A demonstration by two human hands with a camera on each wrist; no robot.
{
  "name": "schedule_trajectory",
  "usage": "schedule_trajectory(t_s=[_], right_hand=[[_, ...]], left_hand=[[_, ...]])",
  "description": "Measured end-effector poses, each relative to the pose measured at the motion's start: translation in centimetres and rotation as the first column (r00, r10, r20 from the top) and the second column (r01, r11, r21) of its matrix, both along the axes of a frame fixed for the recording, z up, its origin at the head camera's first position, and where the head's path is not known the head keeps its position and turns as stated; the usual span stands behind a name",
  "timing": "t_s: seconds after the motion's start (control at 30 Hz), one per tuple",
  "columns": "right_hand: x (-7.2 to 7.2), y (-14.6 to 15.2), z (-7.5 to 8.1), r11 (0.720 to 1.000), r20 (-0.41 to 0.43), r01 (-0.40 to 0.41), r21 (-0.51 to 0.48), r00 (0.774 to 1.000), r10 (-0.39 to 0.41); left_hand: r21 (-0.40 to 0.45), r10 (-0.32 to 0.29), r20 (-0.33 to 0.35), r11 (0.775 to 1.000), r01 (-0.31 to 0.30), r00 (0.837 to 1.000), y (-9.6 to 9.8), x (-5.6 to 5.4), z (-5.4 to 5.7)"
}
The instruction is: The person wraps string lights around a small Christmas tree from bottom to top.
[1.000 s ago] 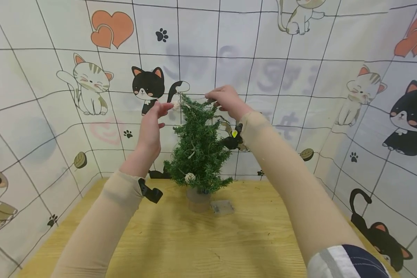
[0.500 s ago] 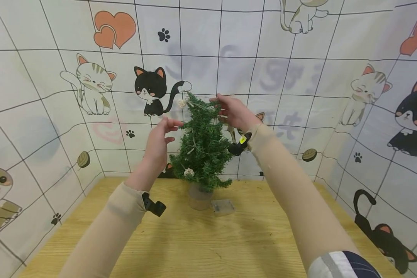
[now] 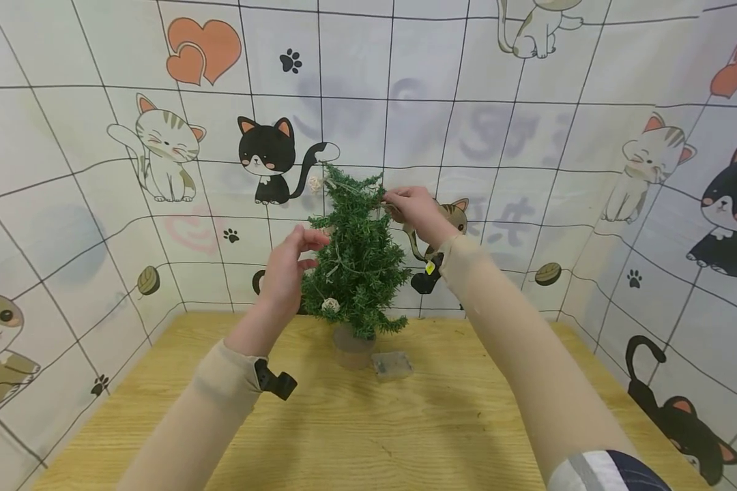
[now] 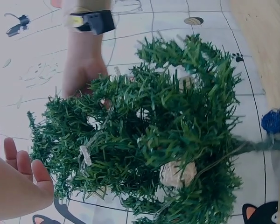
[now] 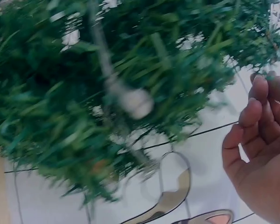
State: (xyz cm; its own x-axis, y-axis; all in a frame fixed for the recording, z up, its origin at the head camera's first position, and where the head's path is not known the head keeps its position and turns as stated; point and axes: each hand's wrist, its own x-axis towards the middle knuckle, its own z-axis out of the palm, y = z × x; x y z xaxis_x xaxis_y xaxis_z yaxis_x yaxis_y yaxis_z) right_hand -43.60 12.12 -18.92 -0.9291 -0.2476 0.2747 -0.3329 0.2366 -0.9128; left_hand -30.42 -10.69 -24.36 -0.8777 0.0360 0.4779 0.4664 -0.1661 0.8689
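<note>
A small artificial Christmas tree (image 3: pixel 365 259) stands upright in a round base (image 3: pixel 353 346). A thin light string with whitish woven balls runs over its branches; one ball (image 3: pixel 329 305) hangs low at the front, another ball (image 3: pixel 316 183) near the top left. At the upper right side my right hand (image 3: pixel 419 211) pinches the light string beside the branch tips; the fine wire is hard to see there. My left hand (image 3: pixel 288 269) is at the left side, fingers loosely bent, holding nothing. In the right wrist view a blurred ball (image 5: pixel 137 103) lies among the needles.
A clear flat battery box (image 3: pixel 393 365) lies on the wooden table (image 3: pixel 344 436), just right of the base. Behind and at both sides hangs a white gridded cloth (image 3: pixel 405 61) printed with cats. Each wrist wears a small black camera.
My right hand has come down along the tree's right side from near its top. My left hand has dropped from beside the top ball to mid-height. The tree has shifted slightly.
</note>
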Motion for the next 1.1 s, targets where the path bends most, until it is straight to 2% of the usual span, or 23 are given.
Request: schedule_trajectory(t_s=[0.07,0.17,0.33,0.47,0.57,0.77,0.93,1.1], right_hand=[[-0.1,0.3,-0.7,0.999,-0.023,0.03,0.02,0.999,-0.03],[-0.1,0.7,-1.4,0.998,-0.039,0.04,0.05,0.999,-0.038],[-0.1,1.0,-2.3,0.997,-0.029,-0.006,0.081,1.0,0.008],[-0.3,1.1,-3.4,0.993,-0.03,-0.059,0.106,0.998,0.062],[-0.3,0.9,-4.1,0.989,-0.043,-0.068,0.129,0.996,0.074],[-0.1,-0.3,-5.3,0.979,-0.099,-0.031,0.203,0.994,0.052],[-0.3,-0.9,-5.9,0.978,-0.141,-0.039,0.204,0.988,0.069],[-0.2,-0.9,-5.9,0.962,-0.213,-0.013,0.274,0.974,0.074]], left_hand=[[0.042,-0.021,0.001,0.999,0.021,1.0,-0.1,0.3,-0.4],[0.154,-0.056,-0.023,0.986,0.059,0.998,-0.3,1.3,-0.8],[0.33,-0.101,-0.114,0.934,0.134,0.988,-0.6,3.9,-0.8],[0.397,-0.151,-0.203,0.89,0.222,0.968,-1.1,5.9,-0.9],[0.425,-0.167,-0.239,0.868,0.258,0.956,-1.4,7.1,-1.2],[0.471,-0.161,-0.246,0.842,0.263,0.956,-2.1,8.7,-2.2],[0.462,-0.201,-0.281,0.828,0.316,0.938,-2.5,9.2,-3.0],[0.463,-0.21,-0.31,0.818,0.34,0.927,-2.6,9.4,-2.9]])
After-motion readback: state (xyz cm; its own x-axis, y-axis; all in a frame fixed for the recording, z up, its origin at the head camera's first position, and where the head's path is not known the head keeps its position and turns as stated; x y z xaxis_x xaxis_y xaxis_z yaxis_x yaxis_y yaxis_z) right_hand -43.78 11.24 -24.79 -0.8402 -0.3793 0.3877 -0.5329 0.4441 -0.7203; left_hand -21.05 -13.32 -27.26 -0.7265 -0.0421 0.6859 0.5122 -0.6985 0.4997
